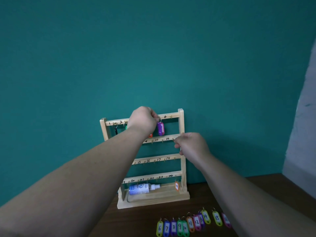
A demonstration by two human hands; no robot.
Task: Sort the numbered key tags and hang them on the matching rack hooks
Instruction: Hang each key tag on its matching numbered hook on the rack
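A wooden key rack (181, 127) with four numbered hook bars stands against the teal wall. My left hand (142, 119) is at the top bar and pinches the ring of a purple tag (160, 128), which hangs below the bar just left of the 6 mark. My right hand (189, 145) grips the rack's right post near hook 12. A black tag (116, 130), a green tag (126, 127) and an orange tag (150, 135) hang on the top row, partly hidden by my arm. An orange 24 tag (176, 186) hangs on the bottom bar. A row of numbered tags (190, 224) lies on the table.
A small spray bottle (142, 188) lies on the rack's base. The brown table (266, 187) ends to the right, near a pale grey wall patch (302, 134). The loose tags, marked 6 to 15 and beyond, lie along the front of the table.
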